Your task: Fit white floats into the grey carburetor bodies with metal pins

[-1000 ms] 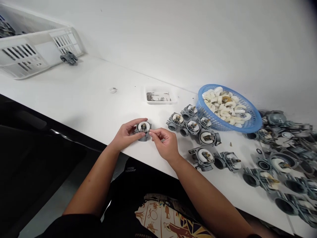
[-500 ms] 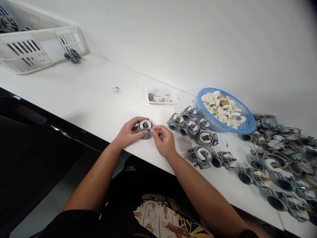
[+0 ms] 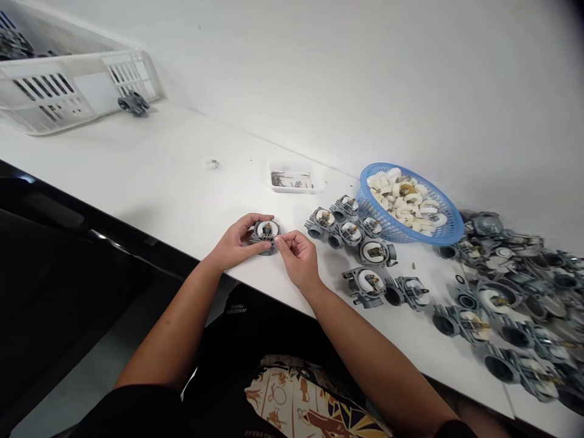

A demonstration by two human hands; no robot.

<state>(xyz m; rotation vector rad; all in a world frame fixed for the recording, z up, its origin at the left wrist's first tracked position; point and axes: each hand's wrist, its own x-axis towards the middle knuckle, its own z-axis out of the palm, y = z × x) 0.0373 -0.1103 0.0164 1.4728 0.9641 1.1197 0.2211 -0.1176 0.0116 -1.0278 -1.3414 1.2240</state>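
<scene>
My left hand (image 3: pixel 236 243) grips a grey carburetor body (image 3: pixel 265 233) with a white float inside, holding it on the white table (image 3: pixel 173 182) near the front edge. My right hand (image 3: pixel 295 258) is closed in a pinch against the right side of that body; what the fingertips hold is too small to make out. A small clear tray of metal pins (image 3: pixel 294 180) lies behind the hands.
A blue basket of white floats (image 3: pixel 409 204) stands to the right. Several grey carburetor bodies (image 3: pixel 365 249) lie beside it and along the right table edge. A white crate (image 3: pixel 68 79) sits at far left with one grey part (image 3: pixel 134 103) beside it.
The view shifted slightly, so the table items sit further left. My hands stay on the carburetor body, with the right fingers working at its edge.
</scene>
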